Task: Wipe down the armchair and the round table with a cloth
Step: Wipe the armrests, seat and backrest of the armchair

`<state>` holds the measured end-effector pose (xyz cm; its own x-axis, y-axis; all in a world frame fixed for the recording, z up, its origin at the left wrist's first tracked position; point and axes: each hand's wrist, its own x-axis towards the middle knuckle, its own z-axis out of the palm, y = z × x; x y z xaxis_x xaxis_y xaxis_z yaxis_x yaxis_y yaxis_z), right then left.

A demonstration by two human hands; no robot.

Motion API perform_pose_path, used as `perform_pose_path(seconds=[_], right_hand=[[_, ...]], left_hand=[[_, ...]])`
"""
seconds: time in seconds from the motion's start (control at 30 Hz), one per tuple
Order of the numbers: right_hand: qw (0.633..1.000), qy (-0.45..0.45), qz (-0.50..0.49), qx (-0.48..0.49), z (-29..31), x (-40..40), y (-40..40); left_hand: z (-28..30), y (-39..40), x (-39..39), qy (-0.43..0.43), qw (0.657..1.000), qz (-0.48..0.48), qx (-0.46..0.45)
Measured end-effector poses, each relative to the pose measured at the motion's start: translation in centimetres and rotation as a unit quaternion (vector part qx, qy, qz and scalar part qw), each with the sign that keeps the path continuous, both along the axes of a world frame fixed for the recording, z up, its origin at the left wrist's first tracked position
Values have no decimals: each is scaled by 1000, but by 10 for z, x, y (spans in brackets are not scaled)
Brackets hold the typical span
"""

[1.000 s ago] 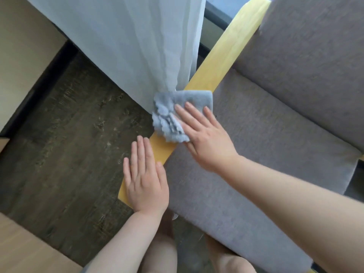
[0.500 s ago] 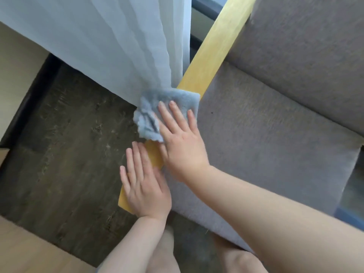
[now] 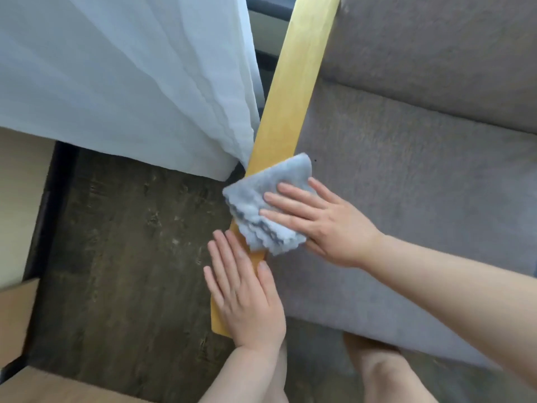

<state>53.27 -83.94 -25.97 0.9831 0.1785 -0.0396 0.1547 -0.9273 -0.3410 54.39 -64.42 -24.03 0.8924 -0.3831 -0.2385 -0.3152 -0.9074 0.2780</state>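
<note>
The armchair has a yellow wooden armrest [image 3: 293, 82] running from top centre down to the middle, and grey fabric cushions [image 3: 406, 170] to its right. A folded grey-blue cloth [image 3: 255, 205] lies across the armrest. My right hand [image 3: 316, 222] presses flat on the cloth with straight fingers. My left hand [image 3: 244, 295] rests flat on the near end of the armrest, fingers straight, just below the cloth. The round table is not in view.
A white sheer curtain [image 3: 130, 82] hangs at the upper left, touching the armrest's outer edge. Dark wood floor [image 3: 130, 271] lies left of the chair. A light wooden surface [image 3: 43, 385] fills the bottom left corner. My bare knees [image 3: 377, 370] show below.
My right hand has slid the cloth down the armrest toward me, closer to my left hand. The view shifted, showing more armrest above the cloth. My left hand stayed on the armrest end.
</note>
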Motion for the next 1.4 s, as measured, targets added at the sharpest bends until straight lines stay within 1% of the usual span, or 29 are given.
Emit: perform_pose_path(seconds=[0.03, 0.07, 0.1, 0.13, 0.17, 0.23, 0.27, 0.3, 0.33, 0.4, 0.43, 0.5, 0.57, 0.6, 0.63, 0.7, 0.77, 0.8, 0.87, 0.93, 0.97, 1.0, 1.07, 1.1, 1.17, 1.2, 1.23, 1.3, 1.4], right_hand=[[998, -6, -65, -3, -2, 18, -4], [990, -7, -143, 18, 2, 40, 1], [980, -3, -192, 45, 5, 60, 14], [978, -2, -197, 71, 9, 72, 28], [983, -2, -165, 78, 10, 73, 35], [997, 9, -58, 53, 11, 53, 7], [999, 0, -45, 26, 7, 45, -19], [998, -8, -68, 6, 5, 45, -44], [993, -8, -118, -7, 4, 53, -63], [979, -6, -205, 6, 7, 83, -69], [979, -14, -202, 23, 7, 96, -58], [989, -15, -132, 57, 5, 95, -40], [996, 7, -60, 66, 5, 72, -63], [997, 0, -60, 52, 2, 66, -83], [996, -3, -84, 36, 1, 67, -99], [982, -2, -183, 35, 4, 89, -106], [964, -16, -257, 68, 9, 113, -78], [962, -14, -257, 87, 10, 114, -62], [977, 6, -191, 95, 11, 93, -56], [990, -1, -137, 40, 8, 79, -88], [988, 1, -154, 18, 7, 85, -104], [979, 8, -203, 13, 6, 97, -114], [947, 15, -315, 52, 13, 129, -103], [944, 8, -322, 68, 14, 136, -88], [966, -1, -245, 86, 13, 126, -65], [975, 3, -205, 86, 12, 111, -66], [979, 2, -190, 80, 11, 98, -75], [971, -8, -229, 68, 8, 100, -101], [922, -5, -379, 79, 5, 160, -110]], left_hand=[[0, -3, 3, 4, 1000, -24, -9], [-1, -9, 8, 6, 999, -41, -19], [-3, -17, 14, 6, 999, -42, -30], [-5, -25, 20, 8, 999, -30, -42], [-5, -34, 27, 8, 998, -21, -52], [-3, -45, 36, 4, 998, -46, -49], [-2, -46, 40, 5, 996, -77, -41], [-2, -45, 46, 6, 994, -106, -41], [-1, -47, 54, 8, 991, -125, -45], [-4, -59, 72, -4, 990, -135, -49], [-7, -68, 81, -10, 990, -128, -51], [-9, -84, 92, -12, 991, -110, -70], [-9, -92, 95, -22, 989, -119, -83], [-9, -95, 97, -28, 988, -133, -75], [-10, -99, 102, -37, 986, -149, -62], [-14, -114, 113, -61, 983, -167, -50], [-18, -131, 121, -72, 988, -124, -54], [-19, -136, 123, -73, 991, -94, -62], [-20, -140, 121, -87, 990, -70, -87], [-19, -139, 119, -88, 989, -89, -76], [-19, -140, 120, -89, 989, -97, -61], [-20, -140, 120, -89, 990, -100, -49], [-19, -140, 122, -82, 990, -99, -51], [-20, -139, 121, -79, 990, -98, -63], [-22, -137, 120, -83, 987, -99, -93], [-23, -136, 119, -83, 987, -99, -99], [-23, -136, 120, -80, 987, -99, -98], [-22, -138, 120, -75, 988, -105, -88], [-22, -139, 120, -73, 988, -109, -78]])
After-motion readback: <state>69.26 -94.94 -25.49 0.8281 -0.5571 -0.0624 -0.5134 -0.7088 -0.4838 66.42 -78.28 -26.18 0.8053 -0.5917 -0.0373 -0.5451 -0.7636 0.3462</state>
